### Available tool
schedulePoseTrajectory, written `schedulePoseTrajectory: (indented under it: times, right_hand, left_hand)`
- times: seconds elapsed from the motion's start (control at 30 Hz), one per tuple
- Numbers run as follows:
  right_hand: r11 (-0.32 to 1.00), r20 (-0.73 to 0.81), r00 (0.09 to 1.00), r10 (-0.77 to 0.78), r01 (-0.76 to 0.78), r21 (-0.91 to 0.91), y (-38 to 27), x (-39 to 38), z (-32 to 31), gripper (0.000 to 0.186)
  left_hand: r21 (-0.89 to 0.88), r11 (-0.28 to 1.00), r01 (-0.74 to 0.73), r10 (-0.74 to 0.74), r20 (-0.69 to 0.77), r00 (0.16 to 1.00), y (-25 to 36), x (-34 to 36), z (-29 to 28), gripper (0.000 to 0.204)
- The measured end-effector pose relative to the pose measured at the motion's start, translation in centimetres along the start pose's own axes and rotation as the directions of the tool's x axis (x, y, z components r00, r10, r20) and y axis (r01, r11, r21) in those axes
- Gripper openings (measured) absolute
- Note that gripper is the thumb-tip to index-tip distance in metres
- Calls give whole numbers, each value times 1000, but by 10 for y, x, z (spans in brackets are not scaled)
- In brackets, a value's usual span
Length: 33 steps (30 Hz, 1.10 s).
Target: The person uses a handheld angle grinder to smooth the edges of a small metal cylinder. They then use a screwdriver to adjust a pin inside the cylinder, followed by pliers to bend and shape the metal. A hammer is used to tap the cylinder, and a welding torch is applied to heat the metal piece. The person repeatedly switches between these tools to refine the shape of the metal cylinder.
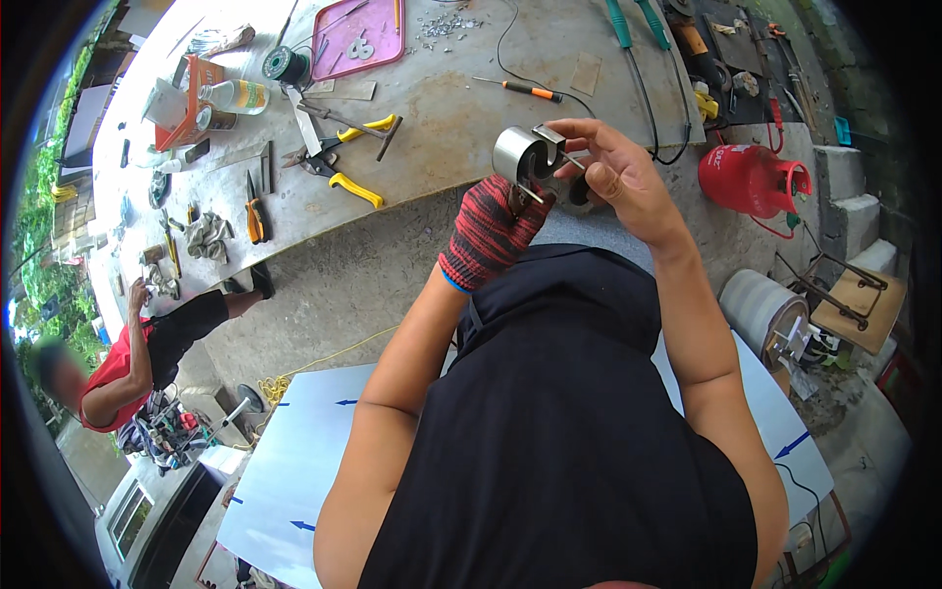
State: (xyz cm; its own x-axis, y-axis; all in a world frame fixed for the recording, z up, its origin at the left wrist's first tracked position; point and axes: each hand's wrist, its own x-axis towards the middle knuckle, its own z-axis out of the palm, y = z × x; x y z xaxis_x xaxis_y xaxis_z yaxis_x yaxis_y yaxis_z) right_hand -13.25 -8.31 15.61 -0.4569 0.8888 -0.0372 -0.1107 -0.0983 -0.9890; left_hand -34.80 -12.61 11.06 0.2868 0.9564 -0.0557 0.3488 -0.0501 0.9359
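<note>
A shiny curved metal band [512, 149], bent into a hook-like coil, is held up over the table's near edge. My left hand [496, 231], in a red and black striped glove, closes around its lower left part. The bare fingers of my right hand [628, 182] are bent about its right end, forefinger at the top and thumb lower. Thin rod-like bits stick out of the piece between my hands. A dark rounded part by my right fingers is too shaded to make out.
On the metal table [442, 108] lie yellow-handled cutters [339, 157], an orange screwdriver [532, 91], orange-handled pliers [256, 211] and a pink tray [359, 37]. A red gas cylinder [751, 180] stands at right. Another person [128, 363] is at the left.
</note>
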Motion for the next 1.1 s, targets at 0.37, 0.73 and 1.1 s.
schedulePoseTrajectory:
  times: [0.37,0.73,1.1]
  right_hand:
    - [997,16,997,-69,69,45,-9,13,8,68]
    - [997,-42,996,-73,72,-24,-13,28,-8,48]
    - [694,-569,761,-312,-226,-683,19,96,-165,23]
  left_hand:
    - [261,956,-131,162,-98,982,-2,-6,-14,18]
    - [322,940,-111,180,-193,965,-6,-6,-25,12]
    - [323,945,55,15,-210,978,-50,-5,-38,18]
